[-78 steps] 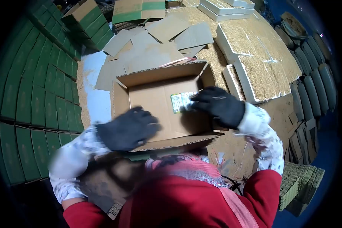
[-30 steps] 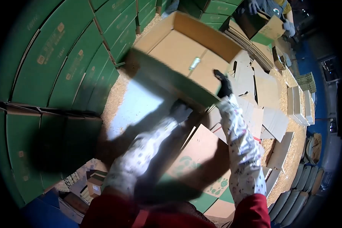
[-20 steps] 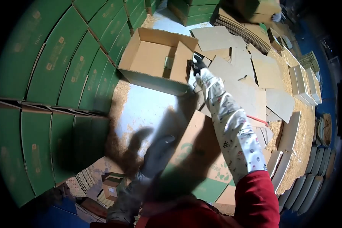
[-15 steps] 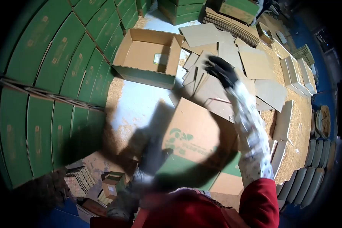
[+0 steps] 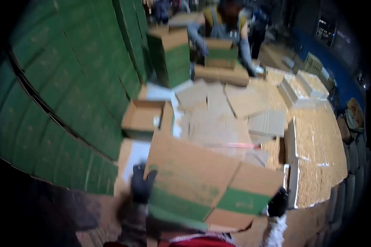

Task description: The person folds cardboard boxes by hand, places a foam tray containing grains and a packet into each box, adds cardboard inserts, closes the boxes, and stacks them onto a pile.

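Observation:
A brown and green cardboard box (image 5: 193, 173), tilted and apparently folded flat, fills the space in front of my body. At its left edge, my left hand (image 5: 142, 183) in a dark glove grips the cardboard with the thumb on the near face. My right hand (image 5: 278, 202), also gloved, is closed on the right edge by the green band. Just beyond the held box stands an open cardboard box (image 5: 130, 131) with a small pale label inside. Flat cardboard sheets (image 5: 212, 119) lie spread out behind the held box.
A tall wall of green boxes (image 5: 66, 82) rises on the left. Foam trays (image 5: 303, 88) and bedding-like tan material (image 5: 317, 164) lie to the right. Across the work area a person (image 5: 222, 24) handles another green box (image 5: 220, 53). Grey rolled bundles (image 5: 356, 164) line the far right.
My right hand has come down from over the sheets to the box's right edge. The box has been raised and spread wider. My view has tilted up, bringing a co-worker into sight.

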The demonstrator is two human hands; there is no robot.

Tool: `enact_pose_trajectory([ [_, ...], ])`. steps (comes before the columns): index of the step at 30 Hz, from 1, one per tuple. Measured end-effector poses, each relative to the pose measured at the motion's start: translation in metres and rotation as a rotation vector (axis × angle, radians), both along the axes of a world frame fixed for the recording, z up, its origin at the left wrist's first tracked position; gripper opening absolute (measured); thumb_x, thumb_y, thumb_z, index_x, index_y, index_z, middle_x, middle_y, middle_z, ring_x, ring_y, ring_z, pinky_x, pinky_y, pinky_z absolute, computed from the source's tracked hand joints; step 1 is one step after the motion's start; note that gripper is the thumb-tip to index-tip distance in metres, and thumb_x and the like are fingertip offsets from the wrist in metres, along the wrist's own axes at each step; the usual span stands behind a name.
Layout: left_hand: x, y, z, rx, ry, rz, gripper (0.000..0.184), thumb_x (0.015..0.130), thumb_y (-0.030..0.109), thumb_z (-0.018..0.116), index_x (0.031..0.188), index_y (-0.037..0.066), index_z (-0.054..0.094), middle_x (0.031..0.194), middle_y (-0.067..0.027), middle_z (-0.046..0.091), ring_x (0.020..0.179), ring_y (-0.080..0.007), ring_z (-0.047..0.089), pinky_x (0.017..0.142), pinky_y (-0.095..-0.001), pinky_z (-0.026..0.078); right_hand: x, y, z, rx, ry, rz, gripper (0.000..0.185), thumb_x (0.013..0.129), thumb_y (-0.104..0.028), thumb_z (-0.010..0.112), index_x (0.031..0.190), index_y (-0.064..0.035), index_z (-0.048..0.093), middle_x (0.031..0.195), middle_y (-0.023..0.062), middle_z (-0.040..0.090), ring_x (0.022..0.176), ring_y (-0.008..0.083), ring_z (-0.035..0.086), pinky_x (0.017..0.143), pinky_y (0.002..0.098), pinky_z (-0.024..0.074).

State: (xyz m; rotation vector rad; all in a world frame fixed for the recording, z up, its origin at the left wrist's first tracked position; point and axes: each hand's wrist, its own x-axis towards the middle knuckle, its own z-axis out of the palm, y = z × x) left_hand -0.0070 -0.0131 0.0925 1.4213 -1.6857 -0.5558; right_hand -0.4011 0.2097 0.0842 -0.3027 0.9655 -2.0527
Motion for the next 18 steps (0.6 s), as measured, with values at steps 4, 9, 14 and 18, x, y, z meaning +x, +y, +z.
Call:
enact_pose_trajectory([
  [4,-0.049,0.021,0.072,-0.381,-0.069,0.054,0.084,0.067,0.04,0.071,0.126,-0.001,0.027,0.112,-0.0213,0.045,0.102,-0.0366,0.046,0.09,-0.0505,0.035,0.014,-0.004,0.078,0.056,0.42,0.778,0.049,0.079,-0.035,0.059,0.111,0.0004,0.049,0.115,0.0127,0.054,0.101,0.0241,0.054,0.09,0.0356,0.0421],
  [9,-0.104,0.08,0.121,-0.821,-0.316,-0.798,0.043,0.06,0.026,0.066,0.098,0.01,0.057,0.11,-0.01,0.053,0.103,-0.031,0.049,0.086,-0.0465,0.038,0.099,-0.074,0.131,-0.121,1.456,1.087,0.072,0.077,-0.023,0.066,0.133,-0.0024,0.024,0.124,0.0086,0.046,0.107,0.0193,0.049,0.089,0.0314,0.0413],
  [14,-0.057,0.078,0.131,-0.5,-0.393,-1.052,0.039,0.077,0.039,0.054,0.099,0.007,0.053,0.107,-0.0102,0.051,0.109,-0.0286,0.046,0.101,-0.0485,0.022,0.111,-0.093,0.159,0.298,1.031,1.136,0.077,0.08,-0.016,0.063,0.138,-0.0058,0.012,0.13,0.0164,0.038,0.114,0.0205,0.042,0.092,0.0294,0.0373],
  [18,-0.022,0.069,0.161,-0.711,-0.146,-1.318,0.048,0.071,0.055,0.058,0.075,0.008,0.056,0.06,-0.0054,0.052,0.075,-0.0266,0.06,0.096,-0.0451,0.033,0.076,-0.107,0.186,0.189,1.408,0.631,0.082,0.066,0.005,0.052,0.138,-0.0187,0.021,0.092,0.0081,0.055,0.074,0.0122,0.053,0.06,0.0253,0.0474],
])
